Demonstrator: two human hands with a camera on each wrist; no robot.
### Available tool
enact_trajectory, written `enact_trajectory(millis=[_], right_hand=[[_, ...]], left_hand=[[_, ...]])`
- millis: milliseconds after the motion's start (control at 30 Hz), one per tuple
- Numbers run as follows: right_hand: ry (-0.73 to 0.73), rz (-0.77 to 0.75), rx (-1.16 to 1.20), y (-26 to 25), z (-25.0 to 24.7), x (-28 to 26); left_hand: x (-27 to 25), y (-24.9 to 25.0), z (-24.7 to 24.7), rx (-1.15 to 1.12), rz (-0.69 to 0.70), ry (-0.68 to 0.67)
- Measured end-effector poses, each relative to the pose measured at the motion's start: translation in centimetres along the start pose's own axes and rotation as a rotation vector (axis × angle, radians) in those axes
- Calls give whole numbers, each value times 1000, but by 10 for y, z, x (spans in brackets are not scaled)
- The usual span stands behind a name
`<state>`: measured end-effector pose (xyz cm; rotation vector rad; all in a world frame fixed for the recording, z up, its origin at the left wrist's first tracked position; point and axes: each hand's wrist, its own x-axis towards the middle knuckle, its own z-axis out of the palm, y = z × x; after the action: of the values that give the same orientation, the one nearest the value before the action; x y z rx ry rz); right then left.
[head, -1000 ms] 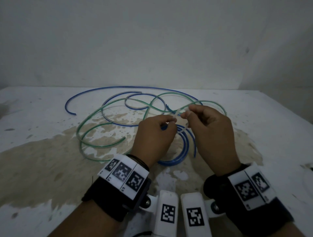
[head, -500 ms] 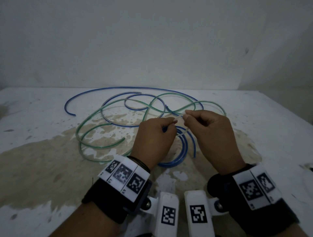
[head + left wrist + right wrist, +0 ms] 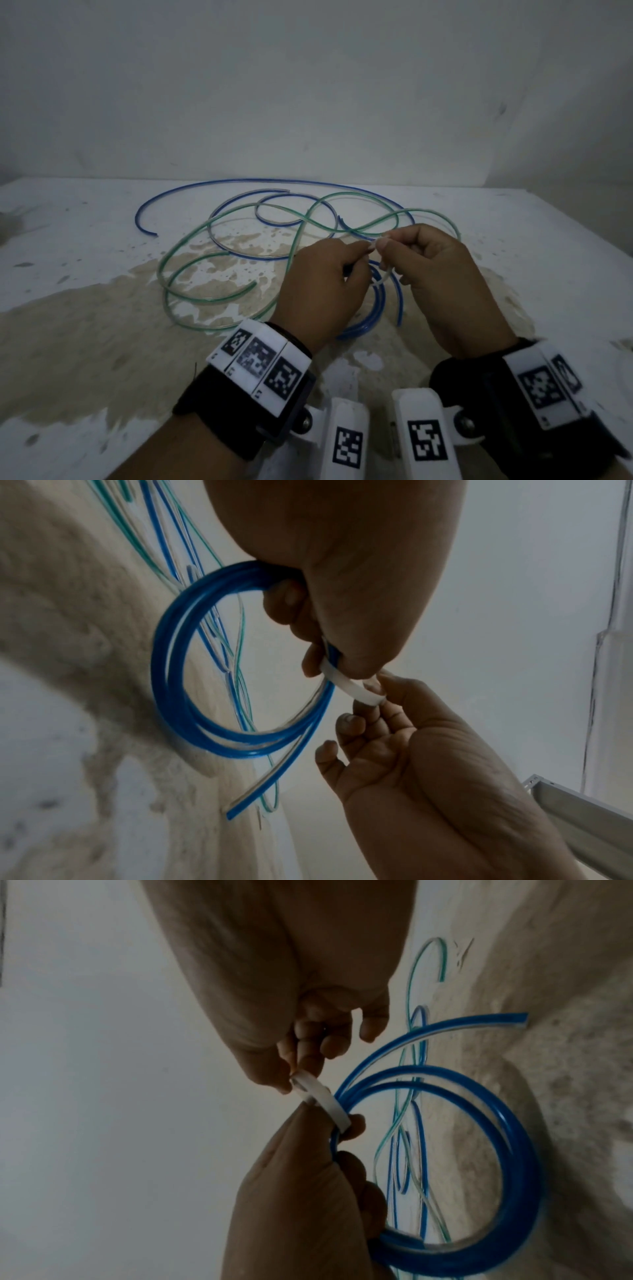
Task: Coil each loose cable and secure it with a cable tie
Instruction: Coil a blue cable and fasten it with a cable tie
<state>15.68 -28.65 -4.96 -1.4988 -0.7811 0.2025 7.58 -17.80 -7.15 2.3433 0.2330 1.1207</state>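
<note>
Left hand grips the springy blue coil just above the stained table, right hand pinches the thin white cable tie wrapped around it, probably unthreaded; hold coil at the crossing.
</note>
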Motion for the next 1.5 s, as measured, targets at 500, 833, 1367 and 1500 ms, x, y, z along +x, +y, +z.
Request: enact_trajectory(millis=[500,833,1367,1500], right_hand=[[56,-88,8,0,-1,1],[180,-230,-142,1,4,-4],[196,-200,-175,2,2,-4],[134,-190,-160,1,2,-3]], left_hand=[[-4,2,6,-56,56,-4],[-4,4,6,-139,-83,-99],[-3,5,5,-149,-106,-111],[-3,3,4,-106,-31,-25]])
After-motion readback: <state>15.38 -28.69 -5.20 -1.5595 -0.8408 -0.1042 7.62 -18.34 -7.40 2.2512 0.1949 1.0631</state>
